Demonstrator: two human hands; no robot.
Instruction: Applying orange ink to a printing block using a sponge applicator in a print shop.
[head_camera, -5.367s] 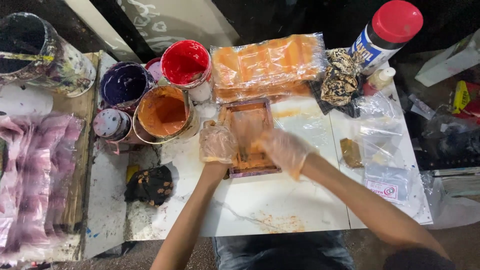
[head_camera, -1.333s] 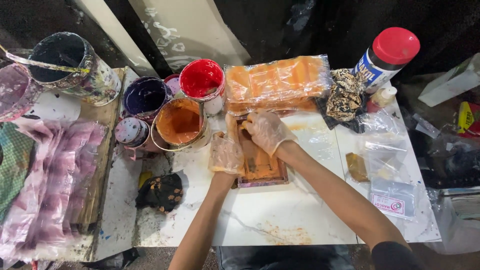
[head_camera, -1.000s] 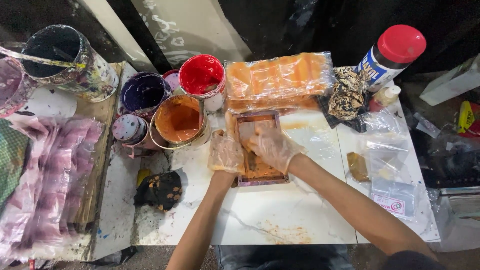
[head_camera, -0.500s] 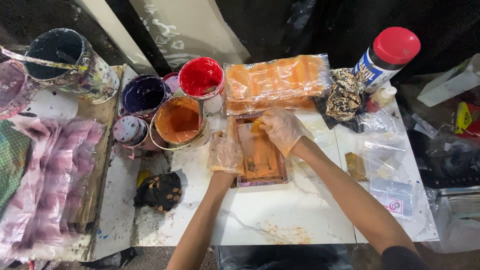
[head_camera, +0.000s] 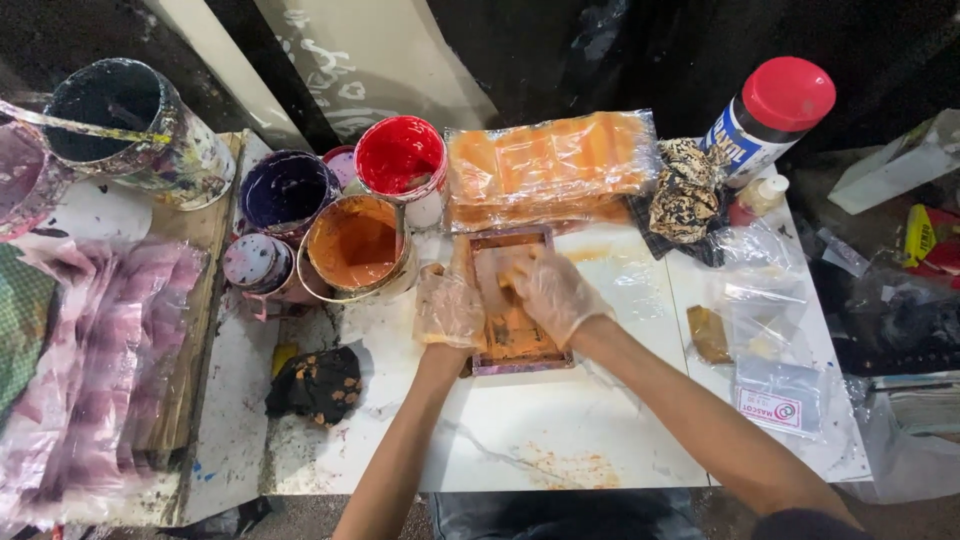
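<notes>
White marbled bench (head_camera: 560, 440), paint-smeared, dark wall behind.

Head view. Small rectangular frame (head_camera: 512, 300) flat at bench centre, orange-stained inside, dark rim. Left hand (head_camera: 448, 308) in thin clear glove, grip clenched around frame's left edge. Right hand (head_camera: 550, 290), same glove, fingers spread flat, pressing down inside frame; grip released, holding nothing.

Packages: clear plastic bag of orange sheets (head_camera: 548, 165) just behind frame, touching its far edge or nearly so. Tall white bottle with red cap (head_camera: 775, 115) at far right, blue label. Flat clear pouch with small red-and-white label (head_camera: 770, 395) near right edge. White box (head_camera: 895, 165) far right, cut off by frame edge.

Pots on left: orange paint tub (head_camera: 355, 245) just beside left hand, red paint tub (head_camera: 400, 160) behind it, dark purple tub (head_camera: 285, 190), small lidded cup (head_camera: 255, 262). Large spattered black bucket (head_camera: 130, 130) far left, stick across rim.

Dark patterned cloth (head_camera: 685, 195) beside bottle. Black stained rag (head_camera: 315, 380) left of forearm. Pink plastic sheeting (head_camera: 90, 350) at left, contents unclear. Frame's inner surface largely hidden under right hand.
</notes>
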